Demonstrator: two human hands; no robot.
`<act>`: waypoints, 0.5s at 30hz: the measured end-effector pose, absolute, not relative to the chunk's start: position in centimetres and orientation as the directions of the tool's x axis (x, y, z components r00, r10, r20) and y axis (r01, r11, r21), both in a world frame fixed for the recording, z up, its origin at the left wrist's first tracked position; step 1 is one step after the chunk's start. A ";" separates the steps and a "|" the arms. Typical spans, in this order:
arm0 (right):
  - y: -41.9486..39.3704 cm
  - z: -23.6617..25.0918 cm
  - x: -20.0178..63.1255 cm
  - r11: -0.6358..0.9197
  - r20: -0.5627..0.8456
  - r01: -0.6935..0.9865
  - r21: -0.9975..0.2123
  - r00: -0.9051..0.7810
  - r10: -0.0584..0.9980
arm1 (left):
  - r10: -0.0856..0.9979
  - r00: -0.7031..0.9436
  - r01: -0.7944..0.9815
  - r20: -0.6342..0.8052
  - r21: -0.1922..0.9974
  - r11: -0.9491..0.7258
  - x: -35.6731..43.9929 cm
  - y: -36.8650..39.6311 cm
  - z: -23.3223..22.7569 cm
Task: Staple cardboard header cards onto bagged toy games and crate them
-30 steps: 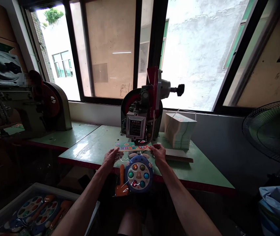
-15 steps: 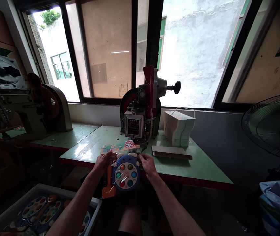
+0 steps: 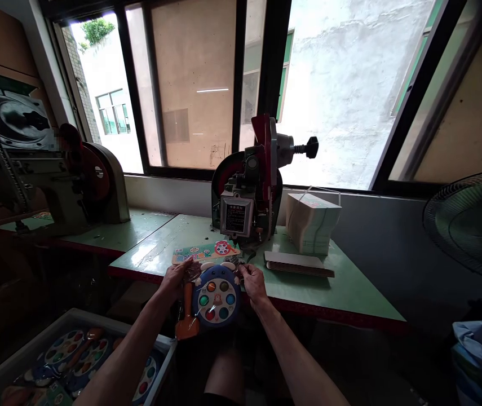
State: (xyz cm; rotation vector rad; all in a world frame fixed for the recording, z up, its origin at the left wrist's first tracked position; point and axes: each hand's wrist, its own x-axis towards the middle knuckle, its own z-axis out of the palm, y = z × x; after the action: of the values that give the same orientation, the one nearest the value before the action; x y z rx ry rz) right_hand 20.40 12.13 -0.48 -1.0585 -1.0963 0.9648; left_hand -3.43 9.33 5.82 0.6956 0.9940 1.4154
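Your left hand (image 3: 178, 277) and right hand (image 3: 252, 280) each pinch a side of the bagged blue toy (image 3: 215, 296), hanging over the desk (image 3: 350, 296) edge. Its header card (image 3: 204, 252) points to 12 o'clock, toward the stapling machine (image 3: 247, 194).

I can make out print in two places, and neither reads clearly. The plate (image 3: 235, 217) on the front of the machine (image 3: 249, 186), at the middle of the frame, carries rows of small light characters, too small to tell. The colourful card (image 3: 205, 252) just below it bears large printed characters, blurred beyond reading.
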 end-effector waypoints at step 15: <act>5.6 -2.0 22.1 0.317 0.319 0.353 -0.880 -0.054 0.946 | 0.841 -0.524 -0.302 -0.137 0.953 -0.032 -9.8 -6.9 -3.2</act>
State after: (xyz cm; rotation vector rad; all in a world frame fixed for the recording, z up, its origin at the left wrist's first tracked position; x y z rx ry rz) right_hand 22.12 5.61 -2.00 -1.2089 -1.6027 0.7587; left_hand -9.77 -6.95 -3.22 0.6107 1.3832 1.6920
